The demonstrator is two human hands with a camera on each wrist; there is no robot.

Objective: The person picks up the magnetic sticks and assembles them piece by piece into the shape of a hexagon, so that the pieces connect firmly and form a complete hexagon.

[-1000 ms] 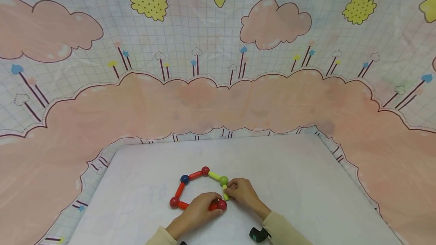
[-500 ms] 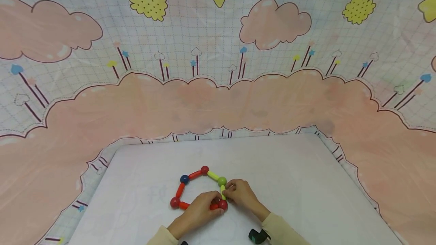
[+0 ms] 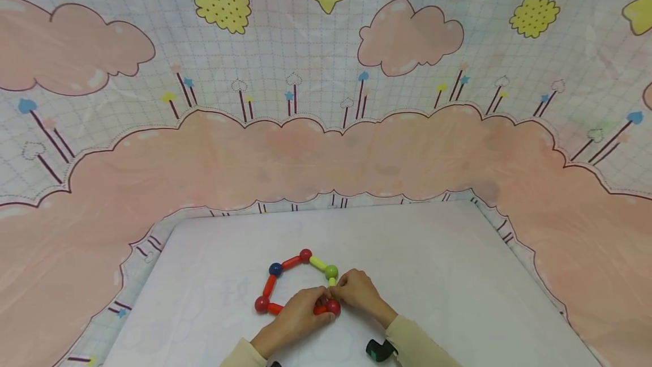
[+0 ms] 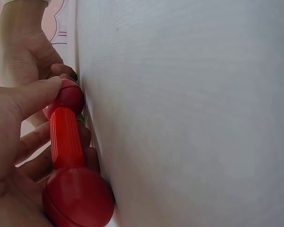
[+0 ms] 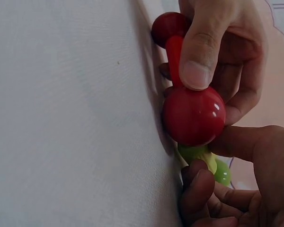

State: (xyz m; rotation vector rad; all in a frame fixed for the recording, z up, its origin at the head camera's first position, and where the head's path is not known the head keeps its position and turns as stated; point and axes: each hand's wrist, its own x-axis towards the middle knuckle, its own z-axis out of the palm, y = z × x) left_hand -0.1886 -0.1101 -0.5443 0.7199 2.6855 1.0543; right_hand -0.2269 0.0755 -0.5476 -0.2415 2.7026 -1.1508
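Magnetic-style balls and rods form a ring on the white tabletop. In the head view its corners are a red ball (image 3: 305,255), a blue ball (image 3: 275,269), another red ball (image 3: 262,304), a green ball (image 3: 331,272) and a near-right red ball (image 3: 333,307). My left hand (image 3: 300,311) grips that near-right ball, its thumb on top and its fingers behind the orange-red rod (image 4: 66,137). My right hand (image 3: 360,293) pinches the yellow-green rod (image 3: 332,282) between the green ball and the near-right red ball (image 5: 194,113). Fingers hide the rod's lower end.
A black object (image 3: 381,350) is by the right sleeve at the near side. The white tabletop (image 3: 433,259) extends around the ring, and a patterned cloth (image 3: 326,157) with clouds and stars hangs behind and at the sides.
The yellow-green rod's lower end has swung left to the near-right red ball, and the green ball has shifted slightly left. My right hand has moved down along the rod; my left stays put.
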